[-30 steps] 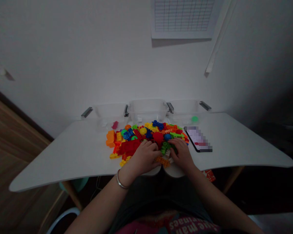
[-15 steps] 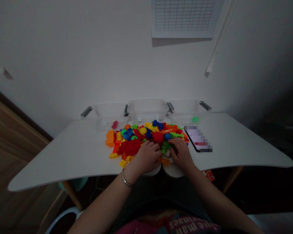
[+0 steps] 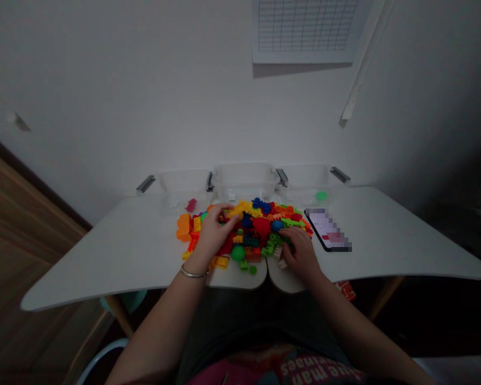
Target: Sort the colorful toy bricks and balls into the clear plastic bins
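A heap of coloured plastic building blocks [image 3: 260, 227] covers the middle of the white table [image 3: 124, 251]. My left hand [image 3: 211, 232], a bracelet on its wrist, reaches into the far left part of the heap with its fingers curled round a small dark red piece I cannot name. My right hand [image 3: 300, 250] lies on the near right edge of the heap, fingers bent down onto green blocks. A green ball [image 3: 238, 253] and small loose pieces lie at the near edge between my hands.
Three clear plastic bins stand along the wall: left [image 3: 184, 184], middle [image 3: 244, 179], right [image 3: 304, 179]. A magenta piece [image 3: 191, 205] sits by the left bin, a green one [image 3: 321, 195] in the right bin. A phone [image 3: 327, 230] lies right of the heap.
My left hand has moved from the near middle of the heap to its far left part and closed on a piece. Blocks it covered now show. My right hand has barely shifted.
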A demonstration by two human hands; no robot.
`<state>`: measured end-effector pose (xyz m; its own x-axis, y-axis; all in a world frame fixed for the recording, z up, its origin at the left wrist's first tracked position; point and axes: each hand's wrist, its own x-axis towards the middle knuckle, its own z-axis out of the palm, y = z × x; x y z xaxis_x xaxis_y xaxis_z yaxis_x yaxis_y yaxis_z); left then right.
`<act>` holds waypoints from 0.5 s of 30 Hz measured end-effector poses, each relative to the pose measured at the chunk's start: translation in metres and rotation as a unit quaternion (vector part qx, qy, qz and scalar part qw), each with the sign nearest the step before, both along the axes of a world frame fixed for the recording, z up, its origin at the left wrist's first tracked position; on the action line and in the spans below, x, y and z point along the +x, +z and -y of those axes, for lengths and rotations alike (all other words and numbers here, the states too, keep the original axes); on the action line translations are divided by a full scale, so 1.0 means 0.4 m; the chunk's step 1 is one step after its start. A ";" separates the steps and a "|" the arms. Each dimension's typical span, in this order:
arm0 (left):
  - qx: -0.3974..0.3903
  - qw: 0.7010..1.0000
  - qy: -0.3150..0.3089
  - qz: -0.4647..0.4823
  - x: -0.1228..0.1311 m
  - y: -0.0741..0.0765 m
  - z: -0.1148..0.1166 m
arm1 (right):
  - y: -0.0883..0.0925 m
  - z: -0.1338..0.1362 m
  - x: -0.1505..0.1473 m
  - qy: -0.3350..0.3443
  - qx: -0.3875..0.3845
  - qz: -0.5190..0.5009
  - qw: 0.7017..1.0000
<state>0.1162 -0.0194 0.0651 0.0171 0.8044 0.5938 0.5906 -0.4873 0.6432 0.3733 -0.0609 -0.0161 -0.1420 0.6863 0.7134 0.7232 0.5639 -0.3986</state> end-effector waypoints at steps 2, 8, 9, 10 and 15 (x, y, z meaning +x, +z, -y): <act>-0.013 0.994 0.070 0.084 -0.041 0.018 -0.037 | -0.001 0.000 0.000 0.000 0.001 0.002 1.000; 0.025 0.973 0.220 0.064 -0.163 0.081 -0.138 | -0.001 -0.001 -0.001 0.002 0.003 0.001 1.000; 0.019 0.970 0.238 0.041 -0.177 0.089 -0.147 | 0.000 -0.001 -0.001 0.001 0.003 0.001 1.000; 0.012 0.967 0.253 0.016 -0.189 0.095 -0.154 | 0.000 -0.001 -0.001 0.000 0.003 0.001 1.000; -0.022 0.941 0.322 -0.099 -0.225 0.103 -0.166 | 0.003 0.001 -0.002 0.002 0.002 0.001 1.000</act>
